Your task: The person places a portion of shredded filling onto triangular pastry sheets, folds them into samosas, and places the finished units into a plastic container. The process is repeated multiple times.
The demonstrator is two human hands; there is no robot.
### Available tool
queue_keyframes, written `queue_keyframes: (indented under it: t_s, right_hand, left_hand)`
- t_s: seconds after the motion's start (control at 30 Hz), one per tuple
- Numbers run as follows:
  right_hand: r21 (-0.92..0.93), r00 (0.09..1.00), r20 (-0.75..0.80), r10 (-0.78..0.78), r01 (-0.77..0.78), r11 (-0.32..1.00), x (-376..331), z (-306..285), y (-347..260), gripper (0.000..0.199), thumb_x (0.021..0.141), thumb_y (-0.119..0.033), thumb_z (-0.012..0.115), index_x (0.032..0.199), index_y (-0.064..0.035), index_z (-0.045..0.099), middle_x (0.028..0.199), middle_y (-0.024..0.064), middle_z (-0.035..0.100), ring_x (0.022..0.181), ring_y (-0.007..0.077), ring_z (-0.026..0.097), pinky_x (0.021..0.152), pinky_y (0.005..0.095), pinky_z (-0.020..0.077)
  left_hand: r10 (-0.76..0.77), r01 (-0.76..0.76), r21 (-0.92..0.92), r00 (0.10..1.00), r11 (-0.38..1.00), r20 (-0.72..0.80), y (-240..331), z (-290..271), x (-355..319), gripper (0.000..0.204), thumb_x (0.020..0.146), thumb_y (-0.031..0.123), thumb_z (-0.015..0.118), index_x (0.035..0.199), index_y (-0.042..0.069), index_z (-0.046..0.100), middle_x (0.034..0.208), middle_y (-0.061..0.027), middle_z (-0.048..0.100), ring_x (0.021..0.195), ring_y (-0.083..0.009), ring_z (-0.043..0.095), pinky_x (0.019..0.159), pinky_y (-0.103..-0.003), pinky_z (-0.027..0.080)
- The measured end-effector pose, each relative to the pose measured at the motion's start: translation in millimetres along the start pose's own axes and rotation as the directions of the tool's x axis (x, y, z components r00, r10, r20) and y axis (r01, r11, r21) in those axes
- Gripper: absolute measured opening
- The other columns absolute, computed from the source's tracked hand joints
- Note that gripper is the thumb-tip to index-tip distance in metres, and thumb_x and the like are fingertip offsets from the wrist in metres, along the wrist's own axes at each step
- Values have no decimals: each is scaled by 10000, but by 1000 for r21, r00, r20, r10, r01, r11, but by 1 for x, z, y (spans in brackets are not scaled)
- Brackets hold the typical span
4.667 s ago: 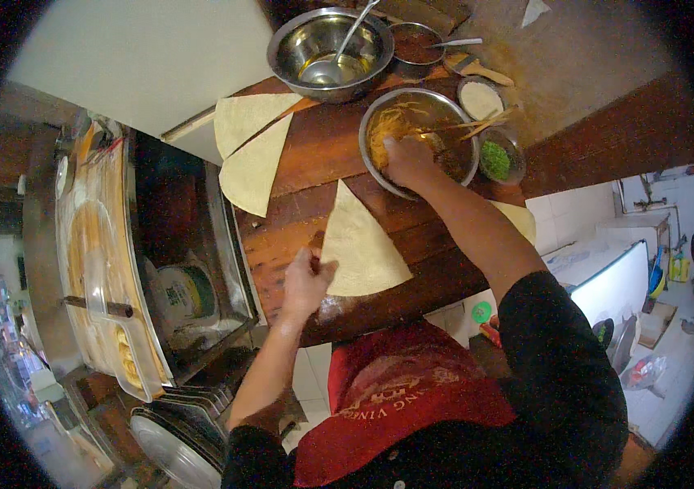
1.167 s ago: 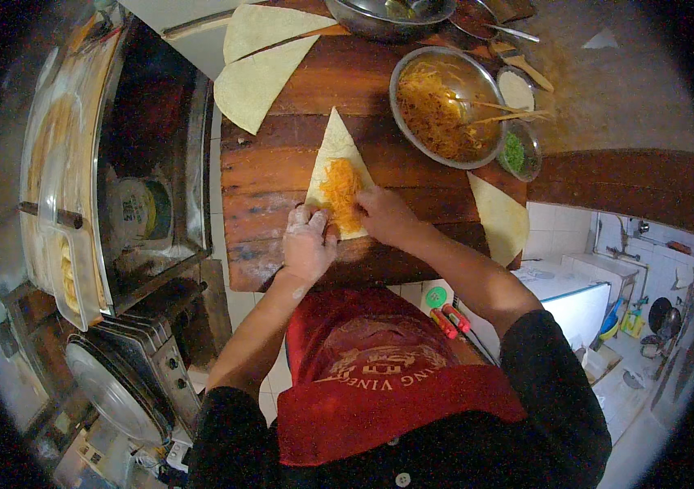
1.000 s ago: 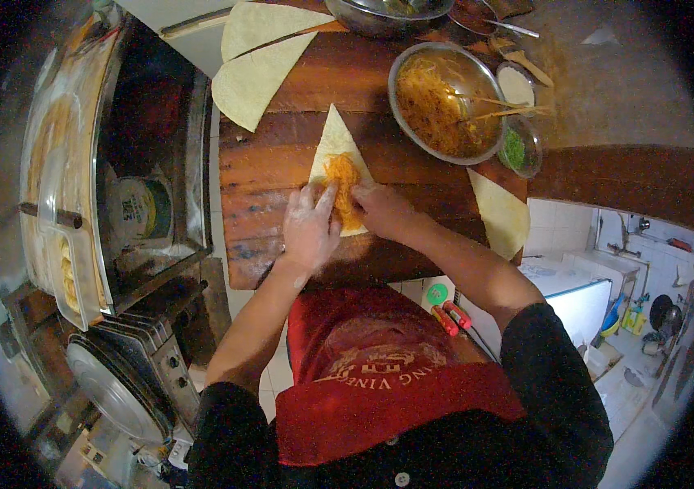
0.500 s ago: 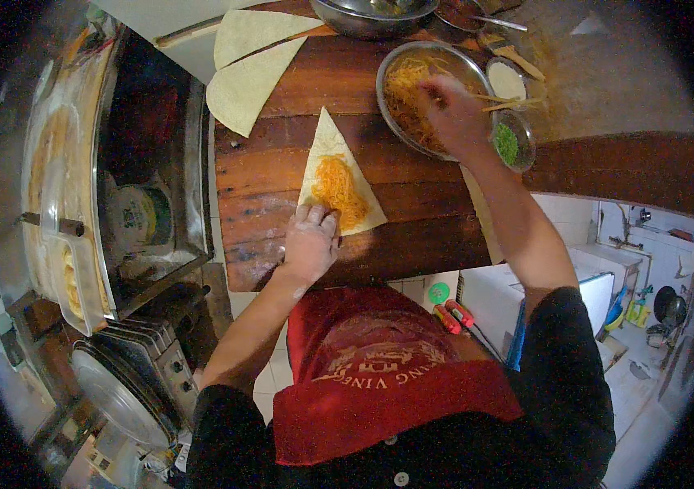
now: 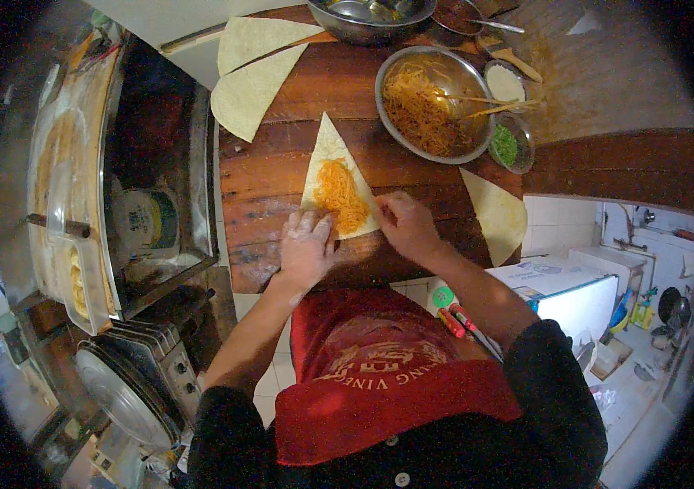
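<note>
Your left hand [image 5: 308, 244] lies with fingers bent over the lower-left edge of the dough wedge [image 5: 327, 148], and your right hand [image 5: 406, 228] is half curled at its lower-right corner; whether either pinches the dough cannot be told from this view. The wedge lies on the tabletop [image 5: 270, 181], point directed away from you, with shredded orange filling [image 5: 340, 196] heaped along its middle. Caution: uneven pulling at the corners could tear the sheet, and filling this close to the lower edge may spill if that edge is lifted or pressed hard
</note>
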State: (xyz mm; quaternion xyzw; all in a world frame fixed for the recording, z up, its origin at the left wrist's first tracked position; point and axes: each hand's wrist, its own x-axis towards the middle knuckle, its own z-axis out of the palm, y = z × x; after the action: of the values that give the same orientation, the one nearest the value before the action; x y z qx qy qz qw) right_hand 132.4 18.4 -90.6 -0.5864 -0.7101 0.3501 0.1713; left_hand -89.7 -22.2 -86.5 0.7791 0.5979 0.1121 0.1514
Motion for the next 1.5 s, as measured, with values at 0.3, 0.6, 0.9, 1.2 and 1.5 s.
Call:
queue_keyframes:
  t_s: [0.3, 0.6, 0.9, 1.2, 1.5]
  right_hand:
    - [62, 939, 112, 326, -334, 941, -2, 23, 20, 386, 755, -255, 724, 1040, -24, 602, 993, 187, 634, 946, 344, 619, 828, 427, 501]
    - [-217, 994, 52, 93, -79, 973, -5, 1, 1, 272, 777, -273, 732, 883, -37, 649, 906, 141, 657, 777, 304, 642, 703, 376, 513]
    - [-473, 990, -116, -81, 16, 881, 99, -122, 39, 318, 775, -181, 696, 1043, -23, 630, 995, 193, 654, 954, 379, 619, 827, 458, 498]
    - [-608, 980, 174, 95, 31, 793, 133, -116, 72, 484, 761, -238, 680, 1185, -24, 589, 1107, 236, 614, 1042, 398, 586, 906, 471, 480]
    - [-651, 980, 90, 175, -75, 756, 143, -109, 87, 292, 755, -223, 690, 954, -15, 641, 1019, 220, 624, 1008, 370, 599, 876, 461, 481]
  left_hand:
    - [-529, 443, -382, 835, 811, -155, -14, 20, -24, 324, 766, 142, 706, 1039, 5, 594, 1019, -216, 590, 990, -392, 554, 841, -446, 469]
    - [-669, 563, -593, 741, 575, 56, -23, 35, -5, 201, 733, 84, 716, 819, 2, 554, 782, -173, 595, 731, -337, 588, 676, -403, 469]
    - [-558, 397, -647, 828, 651, -54, -9, 27, -23, 339, 739, 47, 712, 1044, 0, 574, 924, -178, 615, 846, -341, 596, 778, -392, 485]
    - [-192, 153, -153, 939, 976, -284, 8, 16, -23, 440, 765, 203, 723, 1149, 41, 584, 1139, -193, 537, 1038, -387, 502, 888, -512, 416]
    - [-114, 94, -101, 969, 990, -220, -10, 29, -9, 282, 766, 154, 698, 1022, 52, 639, 1069, -177, 572, 982, -374, 522, 841, -469, 446]
